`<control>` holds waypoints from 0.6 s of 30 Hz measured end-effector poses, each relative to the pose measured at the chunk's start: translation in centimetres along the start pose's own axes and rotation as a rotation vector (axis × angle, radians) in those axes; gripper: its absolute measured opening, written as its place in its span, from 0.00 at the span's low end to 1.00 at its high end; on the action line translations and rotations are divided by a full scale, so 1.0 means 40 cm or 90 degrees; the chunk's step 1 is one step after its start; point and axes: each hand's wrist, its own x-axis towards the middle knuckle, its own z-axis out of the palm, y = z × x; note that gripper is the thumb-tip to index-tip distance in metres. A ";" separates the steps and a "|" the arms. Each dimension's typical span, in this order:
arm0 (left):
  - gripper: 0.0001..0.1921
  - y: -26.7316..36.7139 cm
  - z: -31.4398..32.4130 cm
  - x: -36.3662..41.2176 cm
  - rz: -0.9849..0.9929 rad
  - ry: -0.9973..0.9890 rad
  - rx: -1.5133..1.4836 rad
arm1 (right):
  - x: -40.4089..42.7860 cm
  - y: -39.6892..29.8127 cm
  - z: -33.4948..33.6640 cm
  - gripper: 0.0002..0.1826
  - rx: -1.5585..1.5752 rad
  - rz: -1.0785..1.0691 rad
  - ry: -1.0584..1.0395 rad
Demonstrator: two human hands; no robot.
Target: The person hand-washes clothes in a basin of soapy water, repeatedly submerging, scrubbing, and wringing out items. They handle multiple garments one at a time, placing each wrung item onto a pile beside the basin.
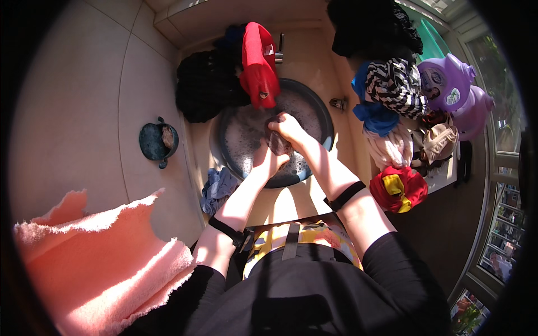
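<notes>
Both of my hands grip a wet, dark garment (278, 142) above a dark round basin (329, 126) of foamy water. My left hand (269, 158) holds its lower end, thumb pointing right. At the upper end, the fingers of my right hand (290, 128) are curled around the cloth. Just beyond my hands a red garment (258, 67) hangs from the faucet (279, 54) side, its lower end over the basin. What kind of garment I hold cannot be made out.
Dark clothes (206, 86) and a light blue garment (218, 189) lie left of the basin. Clothes, including a striped garment (397, 86) and a red-yellow garment (399, 189), line the right ledge near purple detergent jugs (447, 80). A soap dish (153, 143) and pink towel (105, 260) are at left.
</notes>
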 end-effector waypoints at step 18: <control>0.38 0.010 -0.081 -0.058 -0.048 -0.364 -1.160 | -0.274 -0.092 -0.053 0.21 0.218 -0.231 0.015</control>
